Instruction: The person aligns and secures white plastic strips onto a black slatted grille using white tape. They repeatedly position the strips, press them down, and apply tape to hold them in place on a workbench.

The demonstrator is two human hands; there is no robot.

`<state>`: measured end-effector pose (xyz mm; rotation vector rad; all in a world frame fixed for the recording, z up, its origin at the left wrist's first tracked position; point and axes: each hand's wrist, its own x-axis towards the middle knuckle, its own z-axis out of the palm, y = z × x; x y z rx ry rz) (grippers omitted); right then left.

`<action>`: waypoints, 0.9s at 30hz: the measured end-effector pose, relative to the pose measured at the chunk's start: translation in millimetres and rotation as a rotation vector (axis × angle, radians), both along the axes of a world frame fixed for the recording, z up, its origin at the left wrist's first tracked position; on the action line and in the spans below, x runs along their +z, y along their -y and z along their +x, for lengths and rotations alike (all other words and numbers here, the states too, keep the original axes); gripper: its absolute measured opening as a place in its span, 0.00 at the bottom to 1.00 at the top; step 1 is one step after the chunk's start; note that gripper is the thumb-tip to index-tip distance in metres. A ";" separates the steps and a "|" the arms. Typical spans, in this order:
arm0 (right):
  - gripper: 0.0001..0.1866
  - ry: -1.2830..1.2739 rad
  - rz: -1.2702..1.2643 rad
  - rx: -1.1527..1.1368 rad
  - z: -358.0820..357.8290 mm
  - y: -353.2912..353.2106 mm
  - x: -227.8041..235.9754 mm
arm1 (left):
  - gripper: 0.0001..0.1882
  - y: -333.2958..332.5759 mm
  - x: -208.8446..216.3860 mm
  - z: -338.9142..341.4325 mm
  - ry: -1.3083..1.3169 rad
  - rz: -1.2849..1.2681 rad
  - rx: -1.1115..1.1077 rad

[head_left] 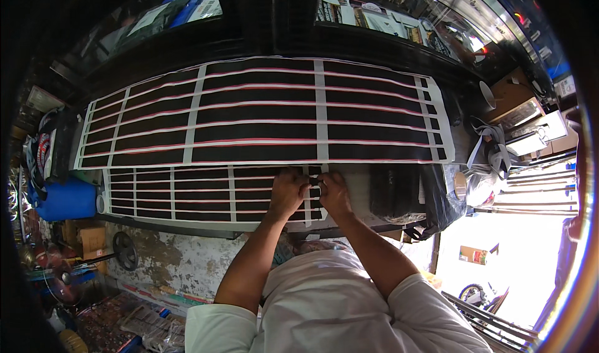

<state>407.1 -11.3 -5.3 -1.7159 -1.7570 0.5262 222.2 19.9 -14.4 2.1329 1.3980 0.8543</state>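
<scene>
Both hands meet over the right end of a smaller black sheet [203,197] crossed by white lines, lying along the near side of the table. My left hand [288,194] is closed, its thumb and fingers bunched at the sheet. Close beside it on the right, my right hand [335,194] is also closed, fingertips pinched toward the left. A small dark piece [314,181] shows between the fingertips; whether it is part of the sheet I cannot tell. Just beyond lies a larger black sheet [256,113] with white and red lines and pale cross bands, its near edge next to my fingers.
A black plastic bag [448,194] sits at the table's right, with crumpled clear plastic [483,188] beside it. At the left stand a blue container [65,200] and a white roll [100,204]. Glass-topped cases [380,19] border the far side. A fan [64,278] stands lower left.
</scene>
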 end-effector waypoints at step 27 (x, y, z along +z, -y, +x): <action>0.16 0.191 -0.443 -0.310 -21.9 -64.8 -5.6 | 0.25 20.2 -5.9 -173.0 -0.539 -0.041 0.390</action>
